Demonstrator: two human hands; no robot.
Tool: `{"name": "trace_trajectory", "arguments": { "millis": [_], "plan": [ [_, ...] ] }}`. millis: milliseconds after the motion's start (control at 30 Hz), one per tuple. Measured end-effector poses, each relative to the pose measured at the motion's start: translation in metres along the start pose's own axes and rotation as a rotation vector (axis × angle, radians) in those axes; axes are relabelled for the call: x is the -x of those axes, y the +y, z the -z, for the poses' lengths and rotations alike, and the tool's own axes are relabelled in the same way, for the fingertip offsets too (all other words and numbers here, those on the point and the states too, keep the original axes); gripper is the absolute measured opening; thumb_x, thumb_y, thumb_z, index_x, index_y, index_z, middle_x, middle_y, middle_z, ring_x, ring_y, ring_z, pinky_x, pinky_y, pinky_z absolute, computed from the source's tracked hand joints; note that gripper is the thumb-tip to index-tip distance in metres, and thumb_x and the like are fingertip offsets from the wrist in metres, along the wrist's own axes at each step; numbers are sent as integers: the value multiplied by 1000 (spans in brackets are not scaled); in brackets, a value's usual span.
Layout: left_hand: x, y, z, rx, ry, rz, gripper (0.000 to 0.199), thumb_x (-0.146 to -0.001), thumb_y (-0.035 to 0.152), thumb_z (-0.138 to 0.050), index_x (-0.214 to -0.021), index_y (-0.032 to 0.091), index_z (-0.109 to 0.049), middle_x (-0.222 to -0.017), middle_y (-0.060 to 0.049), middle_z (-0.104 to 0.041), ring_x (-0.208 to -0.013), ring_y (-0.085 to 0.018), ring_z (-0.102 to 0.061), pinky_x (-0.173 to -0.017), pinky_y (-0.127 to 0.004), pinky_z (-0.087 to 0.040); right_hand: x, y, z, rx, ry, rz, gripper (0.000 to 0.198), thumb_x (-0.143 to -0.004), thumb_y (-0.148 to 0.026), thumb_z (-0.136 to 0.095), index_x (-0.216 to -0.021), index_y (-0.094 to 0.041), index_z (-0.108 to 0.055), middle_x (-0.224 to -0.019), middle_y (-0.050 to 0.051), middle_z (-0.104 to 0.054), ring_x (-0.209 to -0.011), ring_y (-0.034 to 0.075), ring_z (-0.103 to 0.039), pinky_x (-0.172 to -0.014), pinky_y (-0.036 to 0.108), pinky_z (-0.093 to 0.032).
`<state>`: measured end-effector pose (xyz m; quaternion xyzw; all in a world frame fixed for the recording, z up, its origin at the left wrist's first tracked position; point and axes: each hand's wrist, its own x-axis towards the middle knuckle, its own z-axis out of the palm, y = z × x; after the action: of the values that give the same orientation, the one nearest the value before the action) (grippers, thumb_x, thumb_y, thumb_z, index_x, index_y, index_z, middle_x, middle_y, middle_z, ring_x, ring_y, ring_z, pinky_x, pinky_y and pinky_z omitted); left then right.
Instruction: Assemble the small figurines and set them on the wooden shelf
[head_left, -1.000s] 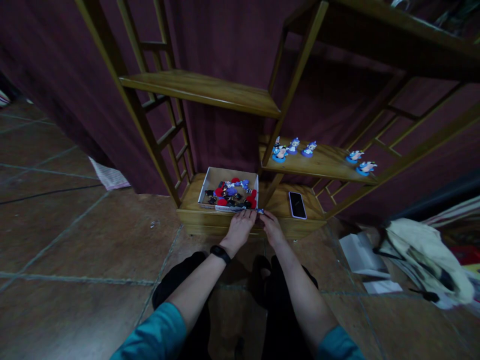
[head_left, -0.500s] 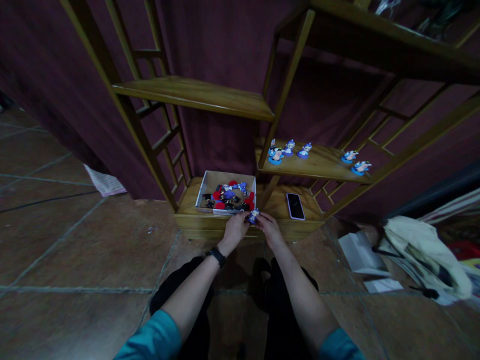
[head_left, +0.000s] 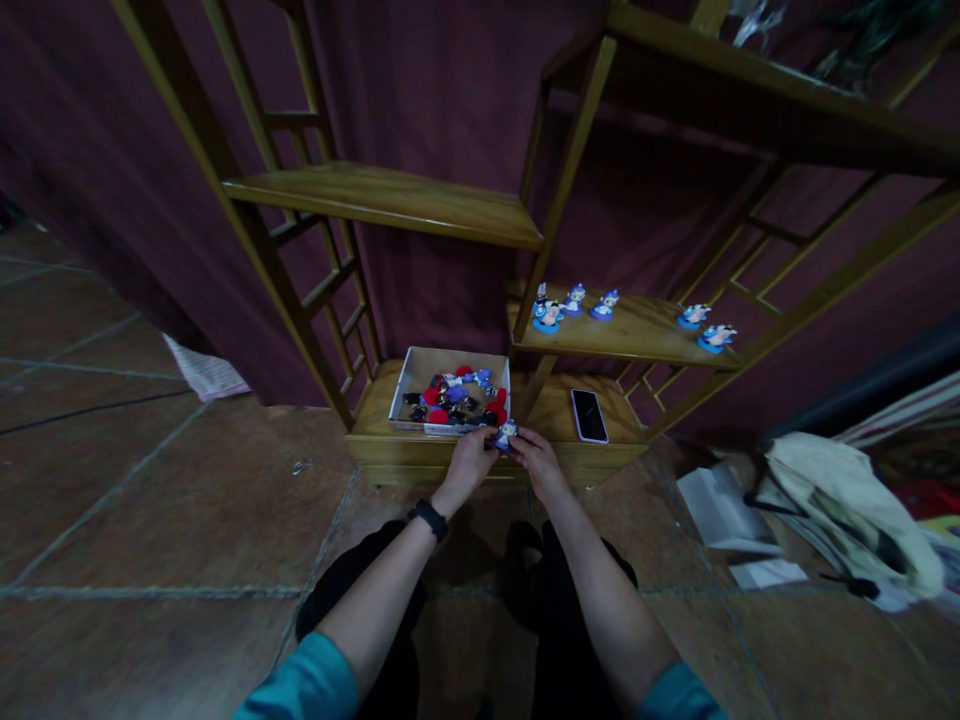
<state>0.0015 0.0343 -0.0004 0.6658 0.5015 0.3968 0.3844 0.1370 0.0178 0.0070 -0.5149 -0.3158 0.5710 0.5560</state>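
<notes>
Jointly, a figurine (head_left: 506, 434) is pinched by left hand (head_left: 469, 462) and right hand (head_left: 540, 464), a box (head_left: 459, 360) set beyond the fingers (head_left: 481, 437).

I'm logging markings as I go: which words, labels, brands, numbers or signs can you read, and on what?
No text can be read in this view.
Box: any print on its front edge is too small and blurred to read.
Phone: dark screen, nothing legible.
Held figurine: too small to tell.
Wristband: nothing legible.
</notes>
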Motion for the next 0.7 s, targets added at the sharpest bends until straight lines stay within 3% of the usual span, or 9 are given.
{"name": "trace_trajectory", "arguments": {
  "millis": [333, 500, 700],
  "plan": [
    [0, -2, -4, 750, -99, 181, 34, -56, 5, -64, -88, 15, -67, -82, -2, -68, -76, -15, -60, -76, -28, -46, 0, -3, 1, -18, -25, 47, 34, -55, -30, -74, -87, -21, -69, -85, 2, -70, -80, 19, -62, -77, 32, -46],
    [6, 9, 0, 854, -114, 265, 39, -53, 5, -68, -91, 16, -67, -85, -2, -68, -77, -13, -60, -78, -28, -44, -2, -2, 3, -5, -35, 77, 34, -56, -29, -73, -88, -22, -69, -86, 2, -70, -82, 19, -62, -78, 32, -45],
    [5, 10, 0, 853, -78, 266, 37, -53, 10, -73, -89, 15, -68, -83, -2, -69, -77, -14, -59, -82, -30, -42, -1, -1, 4, 20, -97, 92, 33, -60, -31, -70, -92, -23, -68, -90, 2, -70, -87, 19, -61, -80, 33, -44]
  ]
}}
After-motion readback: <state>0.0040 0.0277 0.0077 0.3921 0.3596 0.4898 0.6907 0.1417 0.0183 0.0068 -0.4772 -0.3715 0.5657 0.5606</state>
